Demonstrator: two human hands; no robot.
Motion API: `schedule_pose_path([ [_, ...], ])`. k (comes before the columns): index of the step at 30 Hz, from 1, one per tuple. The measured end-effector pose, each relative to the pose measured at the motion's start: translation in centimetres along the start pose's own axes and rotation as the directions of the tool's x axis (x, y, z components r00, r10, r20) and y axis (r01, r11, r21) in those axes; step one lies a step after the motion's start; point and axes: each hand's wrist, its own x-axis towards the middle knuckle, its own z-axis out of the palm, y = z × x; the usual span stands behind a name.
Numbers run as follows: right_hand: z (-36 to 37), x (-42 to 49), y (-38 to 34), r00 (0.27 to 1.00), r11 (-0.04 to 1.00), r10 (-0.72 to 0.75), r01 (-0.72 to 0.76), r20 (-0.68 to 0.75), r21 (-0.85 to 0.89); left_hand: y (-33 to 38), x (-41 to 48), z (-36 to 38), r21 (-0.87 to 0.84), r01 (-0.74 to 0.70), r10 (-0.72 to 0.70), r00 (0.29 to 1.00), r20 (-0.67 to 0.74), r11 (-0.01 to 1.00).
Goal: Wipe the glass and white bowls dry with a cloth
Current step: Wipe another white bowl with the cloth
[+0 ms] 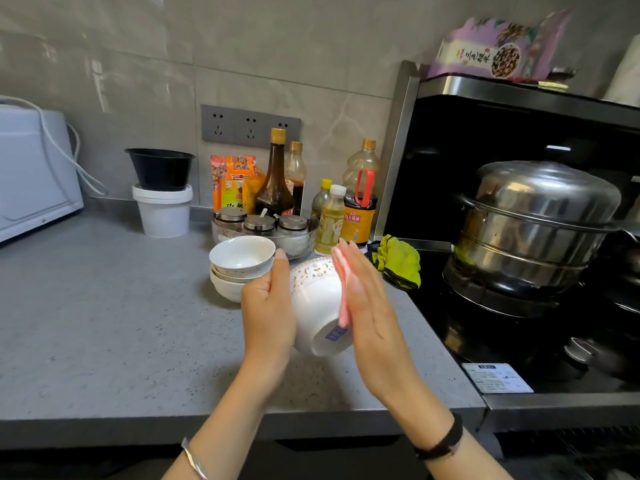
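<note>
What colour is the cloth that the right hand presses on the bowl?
The cloth is pink and white, best seen in the head view.

Home kitchen. Grey counter [104, 306] against a tiled wall [277, 46] with sockets [250, 128], crowded with sauce bottles [275, 178], spice jars [259, 225] and stacked bowls [239, 263]. Next to it, a black stove [485, 327] carrying a steel pot [536, 220].
</note>
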Motion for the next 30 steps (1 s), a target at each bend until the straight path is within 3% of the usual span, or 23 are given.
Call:
schedule_pose_path([
  [1,0.4,-0.4,-0.2,0.998,0.990,-0.058,0.059,0.011,-0.125,0.0,0.0,-0.1,0.017,-0.019,0.019,1.000,0.016,1.000],
  [3,1.1,-0.8,-0.5,0.969,0.867,-0.240,0.238,0.051,-0.439,0.0,-0.1,-0.2,0.096,-0.071,0.066,0.996,0.057,0.993],
  [4,1.2,-0.7,-0.5,0.954,0.818,-0.293,0.284,0.063,-0.499,-0.1,-0.2,-0.2,0.122,-0.084,0.076,0.995,0.069,0.989],
  [6,0.7,0.0,-0.8,0.976,0.889,-0.211,0.217,0.060,-0.403,0.1,-0.3,-0.3,0.106,-0.057,0.050,0.996,0.068,0.993],
  [8,-0.2,0.7,-1.1,0.999,0.994,-0.020,0.025,0.049,-0.104,0.6,-0.3,-0.3,0.023,0.017,-0.018,0.998,0.056,1.000],
  [9,-0.5,0.9,-1.2,0.995,0.994,0.088,-0.091,0.046,0.057,0.9,-0.4,-0.2,-0.026,0.054,-0.052,0.997,0.050,0.998],
  [12,-0.7,0.5,-1.7,0.927,0.883,0.374,-0.360,0.012,0.302,1.5,-0.7,-0.2,-0.129,0.094,-0.091,0.995,0.033,0.987],
  [16,-0.6,0.0,-1.8,0.824,0.737,0.562,-0.458,-0.075,0.496,1.2,-1.1,0.0,-0.161,0.140,-0.126,0.988,0.092,0.977],
  [21,-2.2,0.9,-1.9,0.859,0.792,0.494,-0.378,-0.138,0.480,0.9,-0.2,-0.6,0.145,0.062,-0.093,0.971,0.220,0.988],
  [27,-2.6,1.1,-2.3,0.928,0.861,0.367,-0.317,-0.056,0.397,2.1,-0.5,0.0,0.126,-0.017,-0.013,0.973,0.232,0.992],
  [30,-1.9,0.9,-1.6,0.968,0.934,0.239,-0.209,-0.075,0.289,1.7,-0.6,-0.2,0.079,-0.008,-0.007,0.981,0.195,0.997],
])
